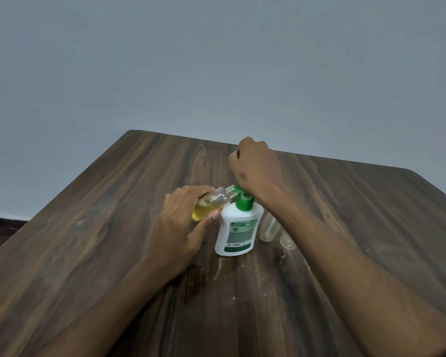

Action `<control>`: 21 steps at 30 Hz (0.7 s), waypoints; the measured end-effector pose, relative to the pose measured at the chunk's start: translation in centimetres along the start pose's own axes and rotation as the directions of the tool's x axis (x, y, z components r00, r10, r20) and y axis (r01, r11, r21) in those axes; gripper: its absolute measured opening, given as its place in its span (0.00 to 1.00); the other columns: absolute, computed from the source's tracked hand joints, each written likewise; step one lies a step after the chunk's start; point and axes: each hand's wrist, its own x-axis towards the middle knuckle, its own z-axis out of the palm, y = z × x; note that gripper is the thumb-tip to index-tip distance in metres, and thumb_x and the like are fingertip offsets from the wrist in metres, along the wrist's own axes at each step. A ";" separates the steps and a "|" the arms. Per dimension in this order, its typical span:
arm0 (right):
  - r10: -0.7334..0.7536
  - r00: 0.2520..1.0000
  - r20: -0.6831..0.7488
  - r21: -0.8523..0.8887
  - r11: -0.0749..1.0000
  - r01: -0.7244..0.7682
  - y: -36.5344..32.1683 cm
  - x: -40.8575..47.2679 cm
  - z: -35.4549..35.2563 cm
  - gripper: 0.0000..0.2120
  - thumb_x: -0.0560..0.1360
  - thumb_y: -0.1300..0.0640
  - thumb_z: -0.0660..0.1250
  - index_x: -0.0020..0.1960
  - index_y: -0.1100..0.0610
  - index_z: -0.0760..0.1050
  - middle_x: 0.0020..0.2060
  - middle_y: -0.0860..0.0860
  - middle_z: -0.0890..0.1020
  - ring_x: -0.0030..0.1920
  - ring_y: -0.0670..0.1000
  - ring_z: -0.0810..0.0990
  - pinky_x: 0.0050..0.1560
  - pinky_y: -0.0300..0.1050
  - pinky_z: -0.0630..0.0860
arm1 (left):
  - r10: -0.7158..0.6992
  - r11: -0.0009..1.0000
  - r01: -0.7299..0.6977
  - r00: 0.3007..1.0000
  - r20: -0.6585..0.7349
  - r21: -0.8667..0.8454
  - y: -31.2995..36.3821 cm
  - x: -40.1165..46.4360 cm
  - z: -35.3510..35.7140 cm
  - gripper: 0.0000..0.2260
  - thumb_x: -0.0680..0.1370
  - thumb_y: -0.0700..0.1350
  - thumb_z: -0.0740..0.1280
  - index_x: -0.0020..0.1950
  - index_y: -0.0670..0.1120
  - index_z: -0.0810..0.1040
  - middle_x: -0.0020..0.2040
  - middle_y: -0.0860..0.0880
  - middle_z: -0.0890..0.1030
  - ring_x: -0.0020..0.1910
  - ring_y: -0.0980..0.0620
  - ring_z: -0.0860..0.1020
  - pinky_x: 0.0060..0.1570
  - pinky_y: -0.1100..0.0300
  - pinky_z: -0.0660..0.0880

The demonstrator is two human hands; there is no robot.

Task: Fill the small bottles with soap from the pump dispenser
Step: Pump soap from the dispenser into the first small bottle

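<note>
Head view, single frame. I see the wooden table (108,228) filling the lower two thirds of the frame, with a grey wall (216,60) above it.

Pump dispenser (238,229): white body, green pump head, printed label facing me. It stands upright on the table just right of frame centre.

Left hand (183,222): enters from the lower left. Its fingers and thumb are curled round a small clear bottle (211,203), gripping the lower part. I note the bottle is tilted nearly on its side, mouth pointing right and meeting the green spout (235,188) of the pump. Yellow liquid sits in the lower, left-hand part of the bottle; the neck end looks clear.

Right hand (255,168): enters from the lower right, forearm crossing over the table. The fist is closed, fingers curled, with the heel of the hand pressing on the top of the green pump head. I see nothing held inside the fist.

Two more small clear bottles (267,228) stand on the table just right of the dispenser, partly hidden under the right forearm; the nearer one (286,240) sits slightly lower in the frame. Their contents I cannot tell.

Wet smears and a dark patch (195,279) show on the table below the dispenser.
</note>
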 end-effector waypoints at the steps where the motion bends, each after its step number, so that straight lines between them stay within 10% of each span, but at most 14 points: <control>1: -0.002 1.000 -0.015 0.004 1.000 0.002 0.0 0.0 0.1 0.16 0.79 0.58 0.58 0.33 0.55 0.61 0.28 0.51 0.68 0.27 0.53 0.65 0.32 0.47 0.60 | -0.001 1.000 0.001 1.000 -0.002 0.000 -0.1 0.0 0.0 0.14 0.80 0.45 0.71 0.65 0.44 0.79 0.58 0.51 0.82 0.56 0.55 0.77 0.57 0.55 0.71; 21: -0.035 0.999 -0.026 0.008 0.999 0.035 0.7 0.3 0.6 0.15 0.77 0.59 0.58 0.32 0.55 0.60 0.26 0.51 0.67 0.26 0.52 0.62 0.29 0.44 0.57 | 0.005 1.000 -0.005 1.000 -0.006 -0.024 -0.7 -0.2 0.6 0.14 0.81 0.46 0.72 0.65 0.45 0.79 0.57 0.51 0.82 0.55 0.51 0.79 0.53 0.48 0.74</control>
